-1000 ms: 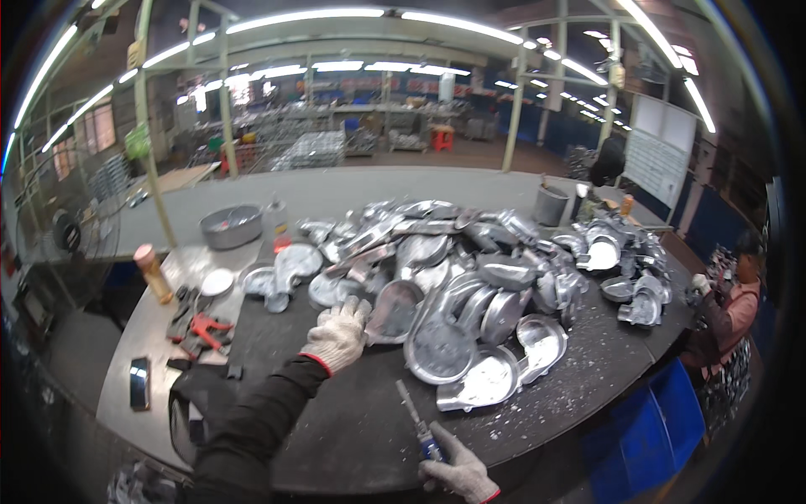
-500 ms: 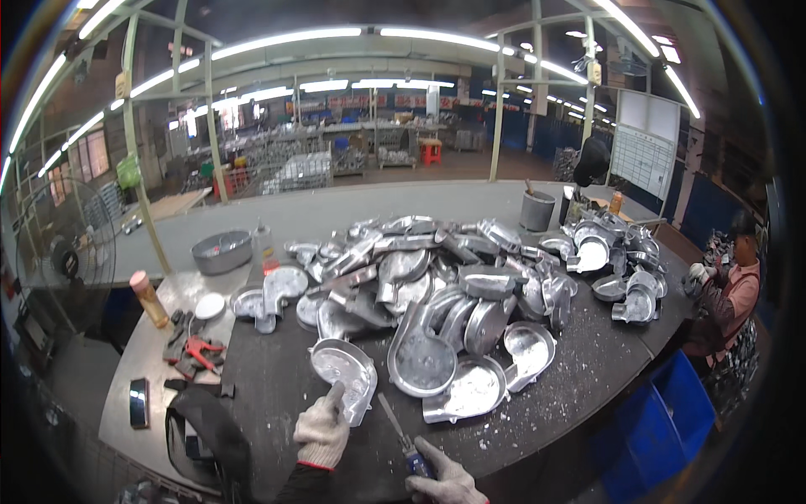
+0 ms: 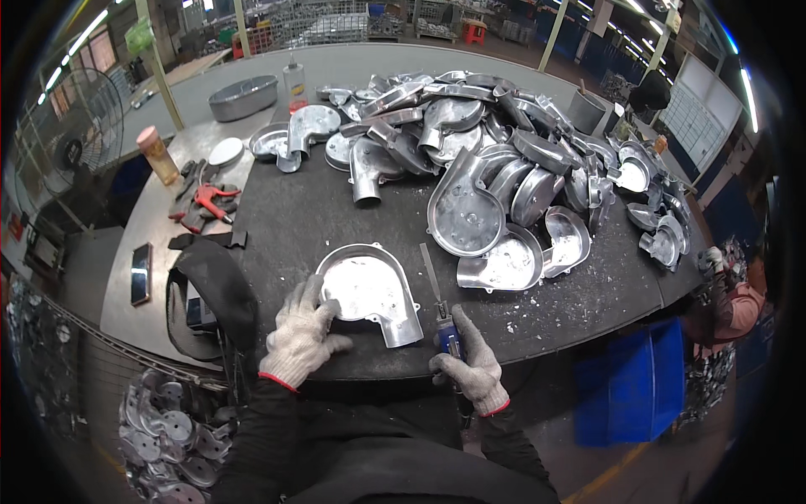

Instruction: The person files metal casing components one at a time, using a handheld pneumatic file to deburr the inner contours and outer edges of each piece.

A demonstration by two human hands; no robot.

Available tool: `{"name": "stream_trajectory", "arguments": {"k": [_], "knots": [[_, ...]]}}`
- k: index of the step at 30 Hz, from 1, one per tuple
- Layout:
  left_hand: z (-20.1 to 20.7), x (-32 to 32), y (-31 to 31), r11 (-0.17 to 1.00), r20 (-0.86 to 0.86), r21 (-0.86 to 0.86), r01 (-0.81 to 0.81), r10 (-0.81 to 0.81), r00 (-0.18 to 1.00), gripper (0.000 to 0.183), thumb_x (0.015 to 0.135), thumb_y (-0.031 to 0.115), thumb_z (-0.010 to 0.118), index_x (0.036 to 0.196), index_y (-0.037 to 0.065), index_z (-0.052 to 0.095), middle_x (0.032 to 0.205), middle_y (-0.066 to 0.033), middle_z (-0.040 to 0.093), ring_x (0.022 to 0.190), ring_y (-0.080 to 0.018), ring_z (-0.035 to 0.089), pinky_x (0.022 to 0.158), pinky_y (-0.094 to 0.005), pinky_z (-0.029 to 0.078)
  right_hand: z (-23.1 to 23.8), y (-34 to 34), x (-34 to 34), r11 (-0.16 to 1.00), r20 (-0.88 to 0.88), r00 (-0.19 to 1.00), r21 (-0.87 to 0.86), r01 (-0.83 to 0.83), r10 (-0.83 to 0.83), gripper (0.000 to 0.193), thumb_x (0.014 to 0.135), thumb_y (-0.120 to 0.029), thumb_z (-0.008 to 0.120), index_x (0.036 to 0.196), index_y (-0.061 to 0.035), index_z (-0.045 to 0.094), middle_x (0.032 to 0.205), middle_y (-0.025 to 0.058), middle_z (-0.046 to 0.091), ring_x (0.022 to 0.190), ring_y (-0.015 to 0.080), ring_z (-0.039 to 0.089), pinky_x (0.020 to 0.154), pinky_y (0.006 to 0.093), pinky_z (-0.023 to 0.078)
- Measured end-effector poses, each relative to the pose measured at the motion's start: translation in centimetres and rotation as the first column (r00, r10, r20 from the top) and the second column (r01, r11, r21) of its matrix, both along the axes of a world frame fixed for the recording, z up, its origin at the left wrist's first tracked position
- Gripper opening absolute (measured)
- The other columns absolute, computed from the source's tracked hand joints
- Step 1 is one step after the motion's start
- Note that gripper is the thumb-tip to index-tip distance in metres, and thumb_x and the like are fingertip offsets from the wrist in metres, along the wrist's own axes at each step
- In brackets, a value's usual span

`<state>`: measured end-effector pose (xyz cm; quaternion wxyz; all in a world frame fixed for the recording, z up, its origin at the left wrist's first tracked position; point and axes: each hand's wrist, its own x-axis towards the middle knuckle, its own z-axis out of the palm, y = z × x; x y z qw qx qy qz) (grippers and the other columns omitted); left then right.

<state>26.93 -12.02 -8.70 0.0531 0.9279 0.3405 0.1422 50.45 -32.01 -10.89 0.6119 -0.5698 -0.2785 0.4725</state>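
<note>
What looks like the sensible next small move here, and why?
Probably bring the blue-handled flat-bladed tool leftward to the right rim of the snail-shaped metal housing. The right hand already grips the tool, its blade lies just right of the housing without touching it, and the left hand is at the housing's left rim, seemingly well placed to steady it.

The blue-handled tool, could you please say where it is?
In the head view, the blue-handled tool is in the right hand, right of the lone casting.
</note>
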Motion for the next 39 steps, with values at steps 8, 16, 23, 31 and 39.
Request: {"name": "stream_trajectory", "arguments": {"k": [8, 16, 23, 31, 39], "knots": [[-1.3, -3.5, -5.6, 0.998, 0.203, -0.049, -0.026, 0.035, 0.979, 0.05, 0.062, 0.037, 0.093, 0.101, 0.013, 0.072, 0.132, -0.016, 0.057, 0.121, -0.0441, 0.057, 0.095, -0.0569, 0.053, 3.9, -5.9, -0.8, 0.866, 0.379, 0.824, -0.437, -0.241, 0.42, 0.094, 0.083, -0.013, 0.071, 0.163, -0.0035, 0.024, 0.164, 0.0204, 0.038, 0.148, 0.0313, 0.045, 0.119, 0.0366, 0.038], [-6.3, -3.9, -2.2, 0.955, 0.55, -0.26, 0.144, 0.024, 0.835, 0.054, 0.068, 0.048, 0.091, 0.091, 0.005, 0.066, 0.161, -0.0297, 0.037, 0.129, -0.0543, 0.055, 0.092, -0.0507, 0.058, 6.6, -5.2, -1.3, 0.431, 0.027, 0.857, -0.872, -0.231, 0.515, 0.079, 0.092, -0.023, 0.063, 0.164, -0.0185, 0.031, 0.113, 0.0193, 0.074, 0.1, 0.0362, 0.073, 0.089, 0.0403, 0.056], [-5.9, -3.3, -1.9, 0.943, 0.55, -0.291, 0.162, 0.027, 0.835, 0.056, 0.069, 0.051, 0.088, 0.088, 0.005, 0.063, 0.155, -0.0379, 0.038, 0.126, -0.0561, 0.055, 0.088, -0.0525, 0.058, 5.6, -5.8, -1.3, 0.409, 0.148, 0.791, -0.902, -0.138, 0.594, 0.073, 0.096, -0.036, 0.061, 0.162, -0.0221, 0.033, 0.109, 0.0191, 0.074, 0.102, 0.0373, 0.072, 0.089, 0.0423, 0.055], [-5.8, -3.8, -2.1, 0.948, 0.482, -0.291, 0.132, 0.026, 0.876, 0.056, 0.07, 0.052, 0.087, 0.086, 0.005, 0.062, 0.155, -0.0379, 0.038, 0.127, -0.0556, 0.055, 0.091, -0.0518, 0.058, 5.6, -5.4, -0.6, 0.423, 0.21, 0.662, -0.888, -0.179, 0.719, 0.076, 0.096, -0.037, 0.066, 0.162, -0.0207, 0.033, 0.116, 0.0182, 0.072, 0.106, 0.0371, 0.071, 0.092, 0.0435, 0.055], [-5.6, -3.4, -1.2, 0.959, 0.534, -0.211, 0.188, -0.048, 0.844, 0.054, 0.074, 0.052, 0.087, 0.088, 0.006, 0.063, 0.154, -0.0401, 0.039, 0.119, -0.0494, 0.065, 0.09, -0.0473, 0.058, 5.6, -5.4, -0.9, 0.436, 0.236, 0.668, -0.888, -0.148, 0.706, 0.074, 0.095, -0.038, 0.066, 0.161, -0.0196, 0.037, 0.117, 0.0171, 0.073, 0.105, 0.036, 0.072, 0.091, 0.0429, 0.056]]}}
